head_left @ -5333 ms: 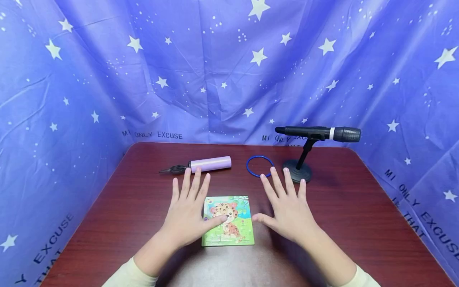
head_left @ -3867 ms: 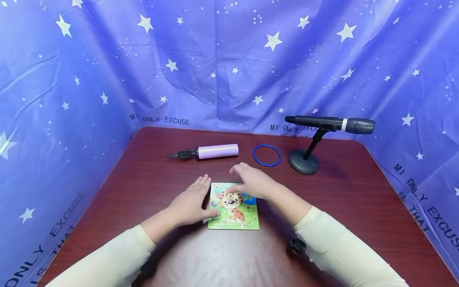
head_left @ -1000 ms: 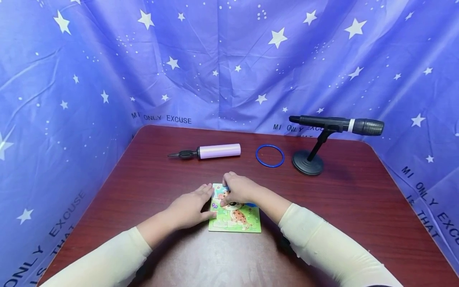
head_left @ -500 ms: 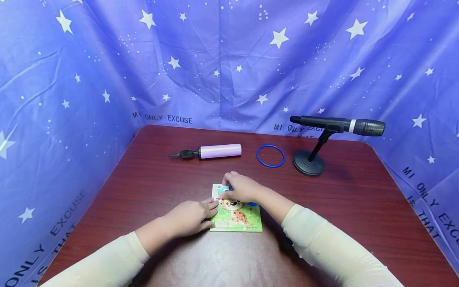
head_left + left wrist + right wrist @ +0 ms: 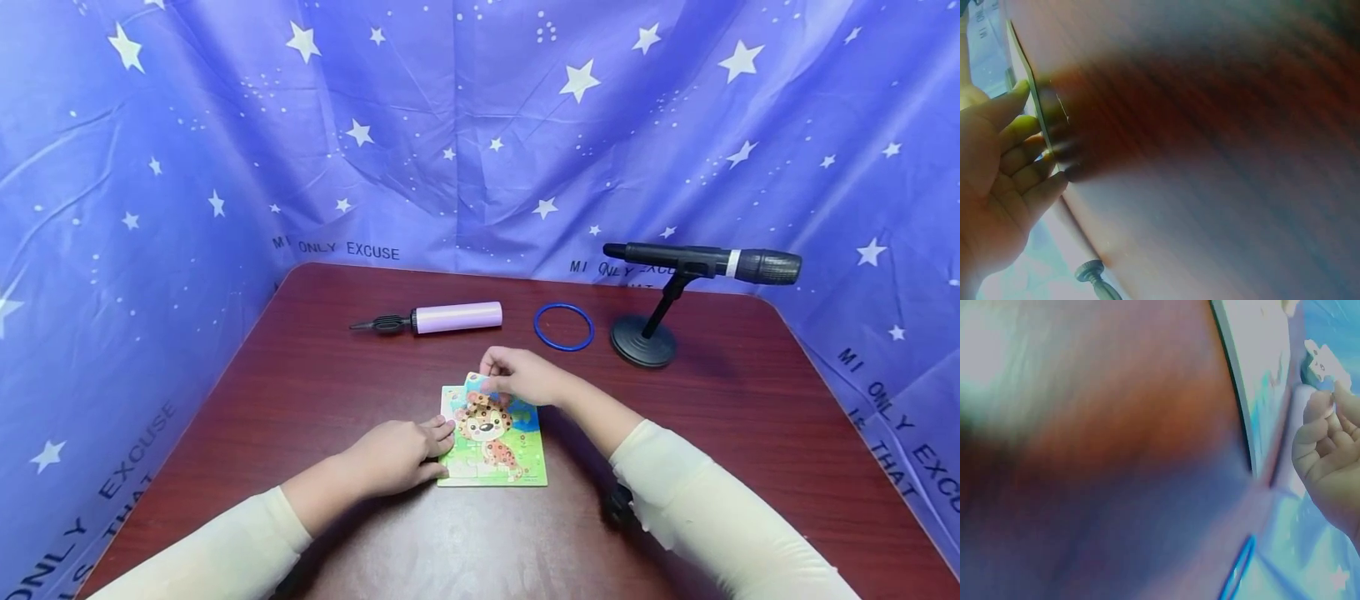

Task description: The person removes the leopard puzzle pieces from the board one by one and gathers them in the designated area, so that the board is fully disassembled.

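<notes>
A square jigsaw puzzle (image 5: 531, 463) with a cartoon leopard lies on the table. My right hand (image 5: 527, 377) pinches a puzzle piece (image 5: 473, 384) between thumb and finger, raised and tilted over the puzzle's upper left part. The same puzzle piece (image 5: 1324, 362) appears at the fingertips in the right wrist view, away from the puzzle. My left hand (image 5: 397, 454) rests at the puzzle's left side, fingertips over its border and thumb near its lower left corner. In the left wrist view, the left hand's fingers (image 5: 1034, 159) reach the puzzle's edge without wrapping round it.
Behind the puzzle lie a lilac hand pump (image 5: 457, 317) with a black nozzle and a blue ring (image 5: 537, 333). A black microphone (image 5: 765, 267) on a round-based stand (image 5: 643, 342) is at the back right. Star-patterned blue cloth (image 5: 420, 125) encloses the table (image 5: 300, 400).
My right hand has gone from working at the puzzle's upper left to lifting a piece up and back from it. The left hand slid nearer along the left edge.
</notes>
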The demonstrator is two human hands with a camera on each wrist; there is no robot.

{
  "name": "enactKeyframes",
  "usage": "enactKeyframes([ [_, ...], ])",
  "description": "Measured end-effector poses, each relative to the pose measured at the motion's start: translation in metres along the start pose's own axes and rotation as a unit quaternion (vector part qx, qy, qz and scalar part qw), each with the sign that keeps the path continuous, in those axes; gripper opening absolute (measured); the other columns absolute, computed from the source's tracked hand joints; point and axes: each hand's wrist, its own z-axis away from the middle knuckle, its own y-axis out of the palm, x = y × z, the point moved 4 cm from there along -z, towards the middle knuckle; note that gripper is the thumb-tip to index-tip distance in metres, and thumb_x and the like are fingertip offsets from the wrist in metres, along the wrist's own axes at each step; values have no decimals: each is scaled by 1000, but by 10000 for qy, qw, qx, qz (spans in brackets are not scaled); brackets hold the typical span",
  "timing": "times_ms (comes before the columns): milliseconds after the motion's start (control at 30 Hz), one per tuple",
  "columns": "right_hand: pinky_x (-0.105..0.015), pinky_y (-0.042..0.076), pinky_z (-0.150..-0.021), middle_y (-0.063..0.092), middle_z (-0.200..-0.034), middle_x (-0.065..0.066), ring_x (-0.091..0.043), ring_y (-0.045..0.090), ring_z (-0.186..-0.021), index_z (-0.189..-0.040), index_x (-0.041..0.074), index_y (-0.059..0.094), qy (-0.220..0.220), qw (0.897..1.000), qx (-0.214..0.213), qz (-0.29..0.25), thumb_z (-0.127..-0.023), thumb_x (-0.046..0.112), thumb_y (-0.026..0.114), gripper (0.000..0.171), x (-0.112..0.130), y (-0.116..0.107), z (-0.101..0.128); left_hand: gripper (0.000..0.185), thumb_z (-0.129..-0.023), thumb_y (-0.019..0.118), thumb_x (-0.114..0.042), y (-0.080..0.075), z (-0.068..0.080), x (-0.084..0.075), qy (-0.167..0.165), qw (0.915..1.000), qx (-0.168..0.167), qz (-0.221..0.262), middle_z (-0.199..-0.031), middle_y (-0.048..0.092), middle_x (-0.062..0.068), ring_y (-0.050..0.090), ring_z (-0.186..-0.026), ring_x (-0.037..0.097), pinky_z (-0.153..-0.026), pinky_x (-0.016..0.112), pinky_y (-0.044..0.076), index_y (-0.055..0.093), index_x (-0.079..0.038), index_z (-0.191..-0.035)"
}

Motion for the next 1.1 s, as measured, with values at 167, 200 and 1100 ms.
enactKeyframes([
  [167, -35, 52, -59, 63, -84, -7, -26, 65, -70, -96, 17, 59, 275, 9992, -267, -99, -96, 26, 64, 10, -14, -35, 20, 51, -95, 62, -39, 0, -3, 1, -46, 10000, 37, 44, -148, 50, 6, 46, -137, 23, -103, 43, 48, 59, -10, -137],
  [200, -36, 52, -59, 63, -83, -8, -26, 65, -69, -96, 16, 59, 326, 9990, -304, -82, -96, 26, 64, 11, -18, -42, 25, 51, -95, 62, -39, 0, -4, 1, -51, 10000, 41, 42, -148, 49, 6, 46, -138, 23, -104, 43, 47, 58, -9, -137],
  [1100, -28, 41, -62, 56, -65, 8, -10, 50, -65, -75, 18, 63, 1005, 9783, -377, 1772, -85, 22, 75, 16, -71, -53, 59, 52, -91, 66, -41, -4, -11, 4, 51, 9998, 186, 98, -146, 52, 5, 49, -135, 22, -103, 43, 48, 61, -12, -134],
])
